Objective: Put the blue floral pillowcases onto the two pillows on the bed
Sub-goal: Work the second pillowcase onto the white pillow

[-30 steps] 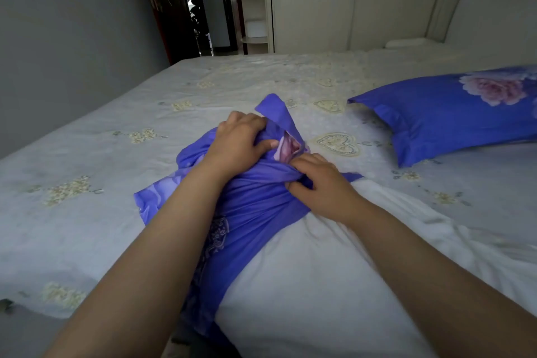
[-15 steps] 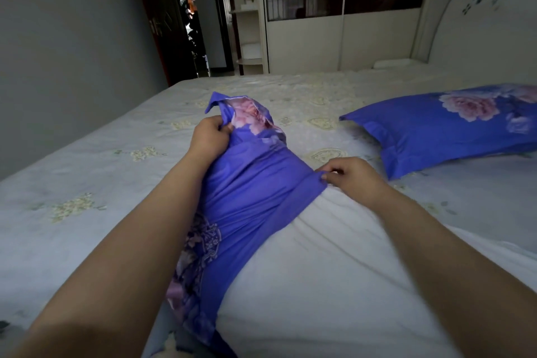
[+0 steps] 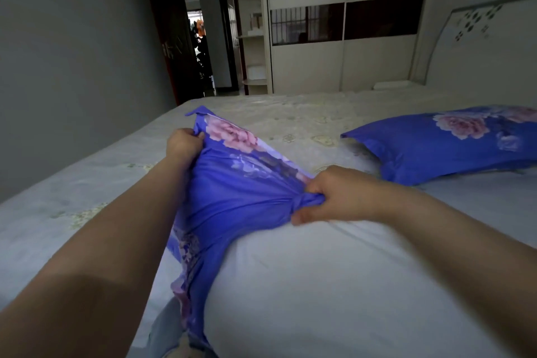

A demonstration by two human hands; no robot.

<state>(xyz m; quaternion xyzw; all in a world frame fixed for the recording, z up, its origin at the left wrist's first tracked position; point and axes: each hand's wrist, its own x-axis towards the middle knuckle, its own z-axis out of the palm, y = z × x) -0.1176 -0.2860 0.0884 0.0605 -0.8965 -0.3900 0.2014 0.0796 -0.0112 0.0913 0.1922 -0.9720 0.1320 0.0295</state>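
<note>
Two bare hands are clenched on a loose blue floral cotton pillowcase [image 3: 241, 183], which is drawn over the far end of a plain white pillow [image 3: 334, 285] lying in the near middle of the bed. The left hand [image 3: 184, 144] grips the pillowcase's far upper edge beside a pink printed flower, and the right hand [image 3: 334, 196] holds a bunched fold of blue cloth at the near right, its fingers [image 3: 312, 186] curled round it. The cloth is stretched taut between the two hands, its long axis running from the far left corner, which points up and away, towards the near right. The rest of the pillowcase trails down along the pillow's left side. A second pillow in a matching blue floral cover [image 3: 450, 142] lies flat at the right, well apart. The bed is spread with a pale patterned sheet [image 3: 72, 197]. A white headboard [image 3: 479, 46] stands at the right, with a white sliding-door wardrobe [image 3: 343, 61] and an open doorway [image 3: 197, 46] beyond the bed.
</note>
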